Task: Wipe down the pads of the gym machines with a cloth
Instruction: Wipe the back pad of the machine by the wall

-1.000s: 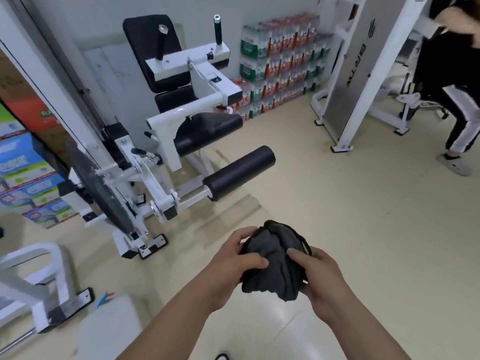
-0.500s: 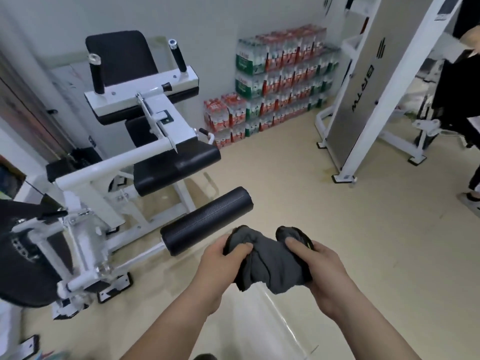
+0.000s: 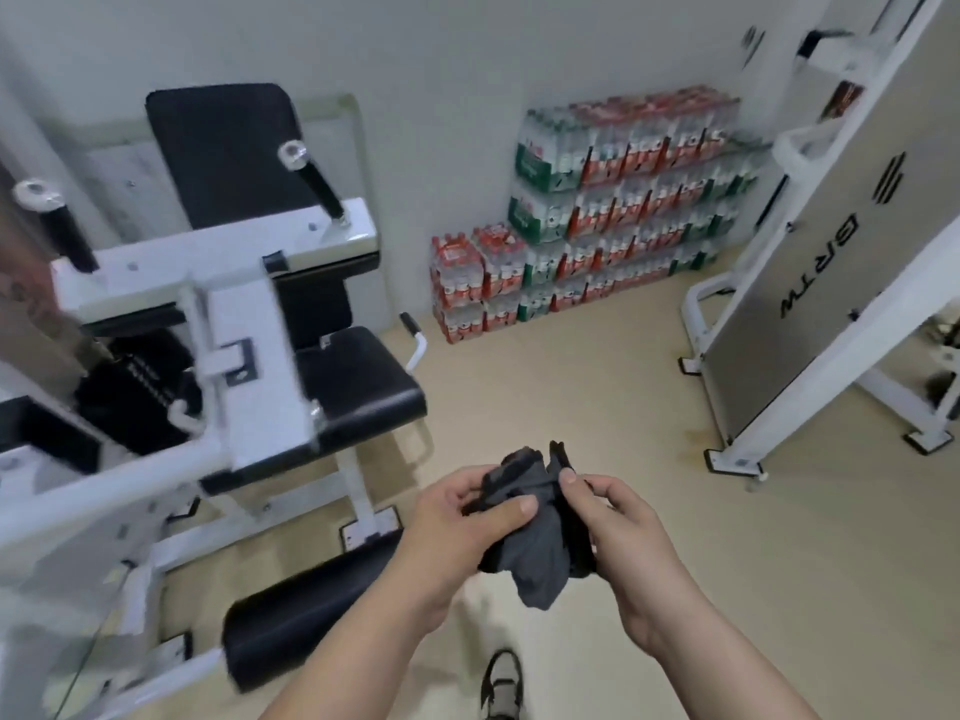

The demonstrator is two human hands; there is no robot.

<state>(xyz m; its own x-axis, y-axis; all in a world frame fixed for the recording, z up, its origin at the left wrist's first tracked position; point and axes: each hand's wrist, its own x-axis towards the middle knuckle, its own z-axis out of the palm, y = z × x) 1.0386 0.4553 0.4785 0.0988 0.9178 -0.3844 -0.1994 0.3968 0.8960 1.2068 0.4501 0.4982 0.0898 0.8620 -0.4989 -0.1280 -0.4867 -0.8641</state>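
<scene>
**Grey cloth bunched between both hands, in front of the leg machine**

On the left stands a white-framed leg machine (image 3: 244, 350), partly blurred. Its black back pad (image 3: 218, 153) is upright against the wall, and two black handles (image 3: 317, 184) rise on either side of it. The black seat pad (image 3: 363, 392) lies below and in front of the back pad. Lower down, a black roller pad (image 3: 306, 610) sticks out over the beige floor (image 3: 597, 387), passing under the left forearm.

The left hand (image 3: 457, 532) pinches the dark grey cloth (image 3: 535, 543) between thumb and curled fingers. The right hand (image 3: 623, 543) grips the cloth's other side, thumb on top. The cloth is crumpled, held above the floor and clear of every pad. A shoe (image 3: 501, 688) shows below it.

Stacked packs of bottled water (image 3: 613, 200) stand against the far wall. A white machine with a silver panel (image 3: 810, 304) stands at the right.
</scene>
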